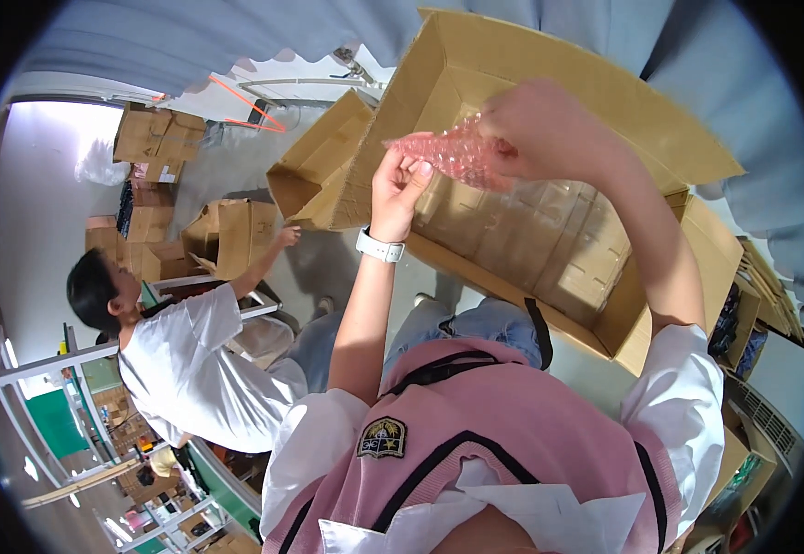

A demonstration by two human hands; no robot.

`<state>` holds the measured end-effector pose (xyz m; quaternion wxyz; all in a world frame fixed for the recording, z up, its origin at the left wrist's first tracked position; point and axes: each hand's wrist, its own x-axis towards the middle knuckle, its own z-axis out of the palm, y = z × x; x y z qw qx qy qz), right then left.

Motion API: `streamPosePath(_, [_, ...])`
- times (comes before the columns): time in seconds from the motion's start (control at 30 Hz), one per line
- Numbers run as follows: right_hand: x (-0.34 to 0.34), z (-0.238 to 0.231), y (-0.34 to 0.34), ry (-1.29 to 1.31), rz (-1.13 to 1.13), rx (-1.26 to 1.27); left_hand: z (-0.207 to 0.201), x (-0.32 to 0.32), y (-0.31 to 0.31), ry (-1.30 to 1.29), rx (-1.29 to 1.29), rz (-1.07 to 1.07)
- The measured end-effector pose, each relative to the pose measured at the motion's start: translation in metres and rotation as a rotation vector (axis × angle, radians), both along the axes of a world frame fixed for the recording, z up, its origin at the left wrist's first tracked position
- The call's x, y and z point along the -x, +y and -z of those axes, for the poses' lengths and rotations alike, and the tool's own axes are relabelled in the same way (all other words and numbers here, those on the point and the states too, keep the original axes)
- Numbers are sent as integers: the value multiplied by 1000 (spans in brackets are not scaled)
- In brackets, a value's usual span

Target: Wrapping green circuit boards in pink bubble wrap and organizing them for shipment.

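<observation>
A piece of pinkish bubble wrap (456,155) stretches between my two hands, over a large open cardboard box (550,242). My left hand (396,192), with a white watch at the wrist, pinches its left end between thumb and fingers. At the other end my right hand (540,127) is closed on the bubble wrap, fingers curled and partly hidden. Whether anything is wrapped inside I cannot tell. Below the hands the big box shows its bottom flaps and seams, and its walls stand upright.
Left of the big box stands another open carton (324,162). A person in a white shirt (204,360) is at the left, one hand near that carton. Several stacked boxes (157,134) are behind. Blue-grey curtains (236,37) hang along the far side. Flattened cardboard (769,291) leans at right.
</observation>
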<state>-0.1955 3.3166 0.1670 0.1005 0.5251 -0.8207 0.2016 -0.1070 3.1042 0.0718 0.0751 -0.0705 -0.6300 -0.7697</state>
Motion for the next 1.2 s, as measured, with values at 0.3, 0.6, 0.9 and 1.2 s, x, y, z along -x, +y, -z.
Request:
streamPosePath(0.3, [9,-51,-3,-355,-43,-251,27,12,3,-182,-107,256])
streamPosePath(0.6, [63,164,47,-1105,324,291,55,-52,-9,-557,-94,79])
streamPosePath(0.9, [74,505,-10,-853,649,-235,116,-97,-3,-972,-222,-408])
streamPosePath(1.2, [183,555,-132,-327,850,-299,138,-86,3,-1090,-215,-522])
